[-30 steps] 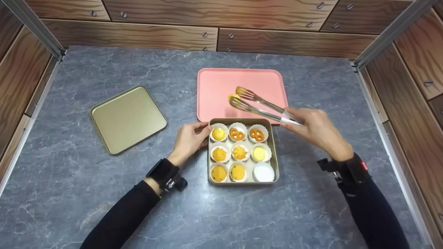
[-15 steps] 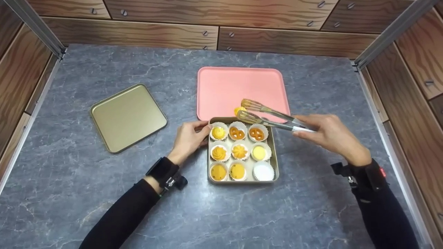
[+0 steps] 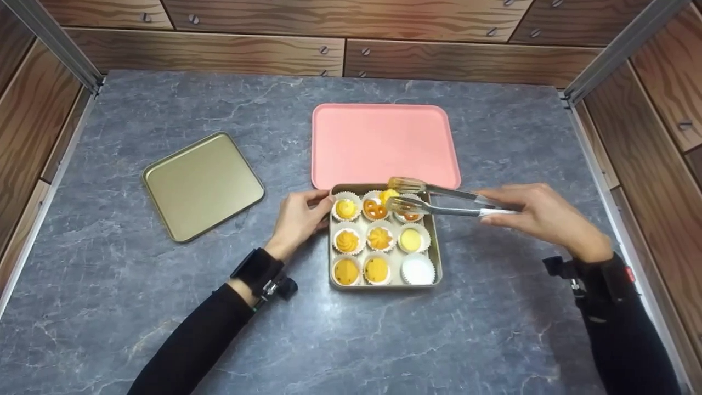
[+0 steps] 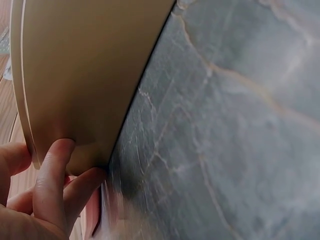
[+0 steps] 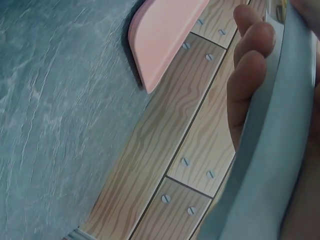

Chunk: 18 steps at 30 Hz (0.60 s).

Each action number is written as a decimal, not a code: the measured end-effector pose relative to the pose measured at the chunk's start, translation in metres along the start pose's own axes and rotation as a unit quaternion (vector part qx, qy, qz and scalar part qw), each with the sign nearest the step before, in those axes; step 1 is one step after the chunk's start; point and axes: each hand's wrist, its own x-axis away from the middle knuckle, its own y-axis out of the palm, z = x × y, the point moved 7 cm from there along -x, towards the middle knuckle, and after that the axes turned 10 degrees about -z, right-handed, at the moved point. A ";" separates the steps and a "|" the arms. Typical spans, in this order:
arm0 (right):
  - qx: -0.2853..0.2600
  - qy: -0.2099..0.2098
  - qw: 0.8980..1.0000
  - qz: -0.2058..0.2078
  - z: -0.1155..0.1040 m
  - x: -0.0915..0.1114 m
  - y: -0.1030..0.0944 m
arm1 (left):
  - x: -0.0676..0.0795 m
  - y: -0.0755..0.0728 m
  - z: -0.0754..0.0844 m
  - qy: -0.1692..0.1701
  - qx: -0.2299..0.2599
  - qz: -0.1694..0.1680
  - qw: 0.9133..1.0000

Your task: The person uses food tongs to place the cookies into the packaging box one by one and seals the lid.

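Note:
In the head view my right hand (image 3: 554, 216) grips the handles of metal tongs (image 3: 455, 201), their slotted ends over the far row of the baking tin (image 3: 437, 258). A small yellow piped cookie (image 3: 389, 195) sits between those ends. My left hand (image 3: 300, 219) holds the tin at its far left corner. The left wrist view shows its fingertips (image 4: 62, 147) on the tin's gold outer wall and the thumb by the rim. Inside the tin are paper cups with piped cookies (image 3: 379, 239), pretzels (image 3: 375, 209) and round ones; the near right paper cup (image 3: 418, 270) holds nothing.
A pink tray (image 3: 381, 142) lies just behind the tin, its near edge close to the tin's far wall. The gold lid (image 3: 205, 186) rests on the marbled table (image 3: 263, 334) at left. Wood-patterned walls (image 3: 219, 52) with metal corner posts border the table.
The tongs, with the yellow cookie between their ends, have come from over the pink tray toward me and to the right, now over the tin. My left hand stays at the tin's corner.

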 end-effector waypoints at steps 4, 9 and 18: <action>0.007 0.007 1.000 -0.009 0.001 0.007 -0.001 | -0.001 -0.001 0.000 -0.005 0.006 -0.003 1.000; 0.030 -0.001 0.999 -0.023 -0.002 0.014 -0.001 | -0.002 -0.004 0.000 -0.013 0.008 -0.002 1.000; 0.108 -0.017 0.992 -0.063 -0.017 0.020 -0.003 | -0.002 -0.002 0.002 -0.006 0.016 -0.015 1.000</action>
